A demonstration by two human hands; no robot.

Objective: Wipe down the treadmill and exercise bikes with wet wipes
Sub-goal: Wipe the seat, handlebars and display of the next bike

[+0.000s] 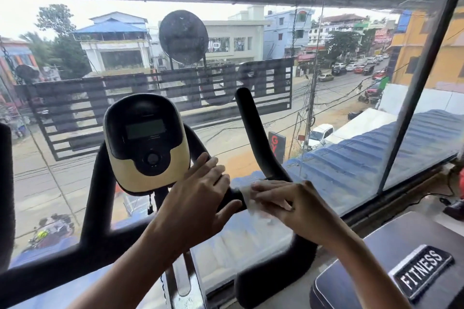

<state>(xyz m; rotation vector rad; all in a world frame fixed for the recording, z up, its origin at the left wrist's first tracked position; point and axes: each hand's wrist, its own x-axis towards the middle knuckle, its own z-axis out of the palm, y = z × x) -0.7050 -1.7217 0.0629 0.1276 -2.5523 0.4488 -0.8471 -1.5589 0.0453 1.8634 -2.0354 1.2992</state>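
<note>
A wide glass window (351,32) fills the room's front wall, looking down on a street (339,88) lined with buildings and parked cars (361,66), with a blue corrugated roof (364,153) just below the glass. A narrow ledge (414,198) runs under the window at the right. The exercise bike (100,208) stands right against the glass, its frame black and tubular, with a curved black handlebar (253,133) rising to the right of the console (148,143). The console is black above and cream-yellow below, with a blank grey screen (145,128) and a round dark button (152,158) under it. The left hand (200,198) rests on the bar just right of the console, fingers nearly straight across the top and thumb beneath. The right hand (288,198) curls its fingers round a white wet wipe (248,195), pressing it onto the bar at the foot of the handlebar, just beside the left thumb. At the lower right lies a dark pad (376,258) bearing a black patch (424,273) that reads "FITNESS" in white. Outside, a black sign (276,143) shows the red letters "GY"; the rest is hidden behind the handlebar.
</note>
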